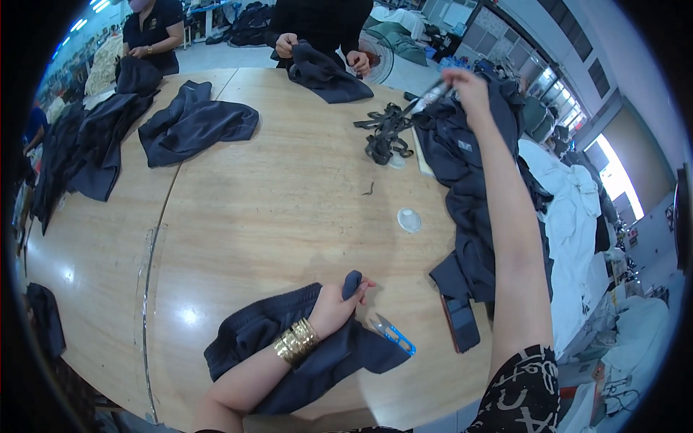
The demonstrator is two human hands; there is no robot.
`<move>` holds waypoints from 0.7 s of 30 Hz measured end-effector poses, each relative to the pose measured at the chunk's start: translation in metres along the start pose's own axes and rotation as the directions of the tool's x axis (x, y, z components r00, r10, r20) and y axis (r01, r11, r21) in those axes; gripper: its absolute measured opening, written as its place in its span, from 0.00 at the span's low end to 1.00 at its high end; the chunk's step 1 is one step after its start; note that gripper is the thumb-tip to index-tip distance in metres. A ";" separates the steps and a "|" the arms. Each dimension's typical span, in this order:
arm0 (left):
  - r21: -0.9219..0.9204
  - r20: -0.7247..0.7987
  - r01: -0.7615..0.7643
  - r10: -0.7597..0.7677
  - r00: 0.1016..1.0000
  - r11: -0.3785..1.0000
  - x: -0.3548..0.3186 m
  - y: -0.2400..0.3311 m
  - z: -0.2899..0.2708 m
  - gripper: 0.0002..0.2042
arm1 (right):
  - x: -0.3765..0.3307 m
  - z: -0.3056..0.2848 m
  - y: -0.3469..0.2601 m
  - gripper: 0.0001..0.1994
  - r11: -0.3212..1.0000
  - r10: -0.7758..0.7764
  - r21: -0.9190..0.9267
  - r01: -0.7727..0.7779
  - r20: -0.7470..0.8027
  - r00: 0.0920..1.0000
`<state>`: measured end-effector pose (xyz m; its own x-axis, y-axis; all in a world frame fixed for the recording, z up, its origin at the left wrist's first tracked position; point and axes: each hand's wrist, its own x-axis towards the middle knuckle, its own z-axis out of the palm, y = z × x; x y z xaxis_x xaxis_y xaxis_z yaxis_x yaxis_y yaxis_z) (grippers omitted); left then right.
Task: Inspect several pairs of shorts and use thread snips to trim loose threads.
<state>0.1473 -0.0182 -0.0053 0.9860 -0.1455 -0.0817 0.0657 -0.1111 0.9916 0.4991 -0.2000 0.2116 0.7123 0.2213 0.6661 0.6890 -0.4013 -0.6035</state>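
Observation:
My left hand (338, 307), with a gold bangle stack at the wrist, is closed on a dark navy garment (260, 332) at the near edge of the table. A fold of the cloth sticks up between its fingers, and a gathered, elastic-looking edge lies to its left. Thread snips (394, 335) with a blue handle rest just right of the garment. Far forward at the right, my right hand (468, 92) is blurred. Its fingers pinch a dark strip (430, 97) that runs down toward a tangled heap of dark strips (390, 133).
A long pile of dark garments (469, 187) lines the table's right side, beside white cloth (567, 216). A round whitish disc (409, 220) lies on the wooden table (289, 202). More garments (195, 123) lie far left. Across the table, a person handles a dark garment (325, 76); another stands farther left.

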 end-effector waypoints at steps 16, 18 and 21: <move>-0.007 0.106 -0.093 0.094 0.990 0.996 0.003 -0.006 0.005 0.10 | -0.071 0.054 0.119 0.11 0.501 0.515 -0.850 -0.163 0.142 0.845; 0.013 0.093 -0.089 0.087 0.992 0.996 -0.001 -0.008 0.001 0.10 | -0.096 0.077 0.140 0.12 0.490 0.576 -0.805 -0.336 0.009 0.817; 0.027 0.128 -0.035 0.031 0.991 0.999 -0.001 -0.005 0.000 0.09 | -0.127 0.096 0.166 0.10 0.568 0.543 -0.715 -0.407 -0.046 0.839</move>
<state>0.1460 -0.0175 -0.0106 0.9597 -0.2738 -0.0630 0.0272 -0.1328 0.9908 0.5355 -0.2097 -0.0153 0.9652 -0.0733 0.2512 0.0059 -0.9536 -0.3011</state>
